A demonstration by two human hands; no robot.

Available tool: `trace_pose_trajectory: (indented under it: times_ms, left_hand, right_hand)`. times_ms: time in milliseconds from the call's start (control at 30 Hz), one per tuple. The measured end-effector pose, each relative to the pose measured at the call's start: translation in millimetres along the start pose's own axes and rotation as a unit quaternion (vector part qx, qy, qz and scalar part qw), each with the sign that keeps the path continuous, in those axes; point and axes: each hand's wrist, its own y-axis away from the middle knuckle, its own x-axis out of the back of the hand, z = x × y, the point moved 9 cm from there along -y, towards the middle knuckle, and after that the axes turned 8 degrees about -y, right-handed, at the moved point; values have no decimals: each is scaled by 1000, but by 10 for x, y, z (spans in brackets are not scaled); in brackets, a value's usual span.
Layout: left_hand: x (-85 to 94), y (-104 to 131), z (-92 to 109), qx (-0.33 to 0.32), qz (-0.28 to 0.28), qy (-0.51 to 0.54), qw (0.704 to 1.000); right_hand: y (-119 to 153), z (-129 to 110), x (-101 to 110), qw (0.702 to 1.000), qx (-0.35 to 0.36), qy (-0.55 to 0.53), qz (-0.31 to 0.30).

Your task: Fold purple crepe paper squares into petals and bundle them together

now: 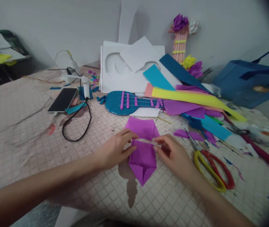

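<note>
Between your left hand (117,148) and right hand (176,154), purple paper (144,154) points lengthwise toward you; fingers (128,135) slightly parted, grip unclear.

Room for passage: the grid-patterned tabletop (167,198) on the near side of the purple paper (144,154). Obstacles: at far, the blue model guitar (119,105) and overlapping paper strips (191,97); just right of the right hand (172,154), the scissors (198,155); at left, the looped black cord (76,140) and smartphone (63,99).
</note>
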Motion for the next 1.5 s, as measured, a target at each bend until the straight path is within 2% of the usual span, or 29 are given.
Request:
trace_pose_trajectory:
  times_ms: [67,167,267,400,567,667,767,867,1000,1100,1333,1500]
  left_hand:
    - [-72,-148,-82,26,-37,2,999]
    - [-195,-243,-91,26,-74,-17,997]
    - [-268,-219,-89,25,-70,-27,997]
    - [-265,-169,-103,35,-47,-7,998]
    - [-208,-186,-184,76,-29,92,992]
    - [-217,-209,-181,65,-41,145,986]
    - [-241,-225,-232,80,-58,181,979]
    - [-204,-232,-377,135,-24,228,964]
    - [-206,-204,-541,194,13,278,941]
    - [-275,-177,-577,210,0,312,927]
    - [-338,-149,-445,144,-101,339,924]
    - [-221,-192,-280,49,-111,363,924]
  right_hand:
    - [-30,76,-29,1000,-24,9,-12]
    - [-53,116,-117,998,-37,8,-44]
    - [-65,107,-173,998,-32,2,-53]
    - [-77,109,-189,998,-35,-19,-42]
    - [-72,121,-208,989,-61,-128,-43]
    - [-72,97,-197,986,-55,-152,-37]
    - [-67,107,-202,967,-71,-242,-39]
    - [-41,118,-254,936,-108,-325,-78]
    - [6,188,-260,912,-165,-362,-101]
    - [16,262,-269,898,-187,-385,-102]
    - [-24,305,-254,906,-178,-375,-85]
    - [-26,234,-308,908,-154,-368,-132]
